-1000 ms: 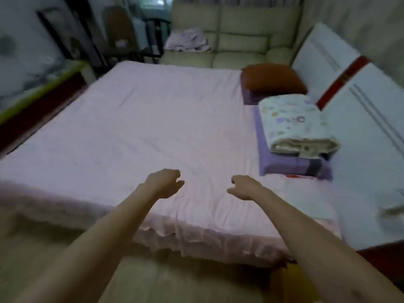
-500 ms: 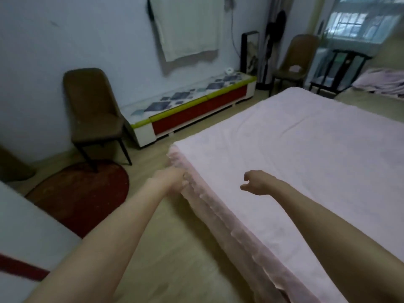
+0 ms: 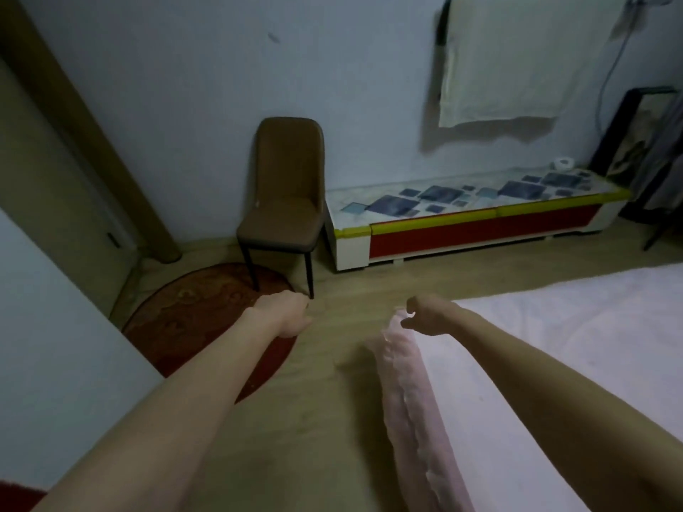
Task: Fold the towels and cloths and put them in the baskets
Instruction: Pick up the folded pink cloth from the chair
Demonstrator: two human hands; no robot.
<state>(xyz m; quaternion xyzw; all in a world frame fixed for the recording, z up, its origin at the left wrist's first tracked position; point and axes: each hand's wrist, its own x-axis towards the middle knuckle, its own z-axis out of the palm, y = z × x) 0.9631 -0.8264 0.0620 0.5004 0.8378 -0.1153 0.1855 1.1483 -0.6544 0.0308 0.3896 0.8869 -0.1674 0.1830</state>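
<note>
Both my hands — left (image 3: 286,315) and right (image 3: 428,315) — hang loosely curled and empty, no basket in sight, the only cloth (image 3: 525,57) hanging on the wall — light and floppy, I reckon, so I'd pinch its top corners.

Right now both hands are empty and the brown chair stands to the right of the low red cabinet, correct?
Not quite. In the head view the brown chair stands to the left of the low red cabinet. The left hand and right hand do hold nothing.
</note>
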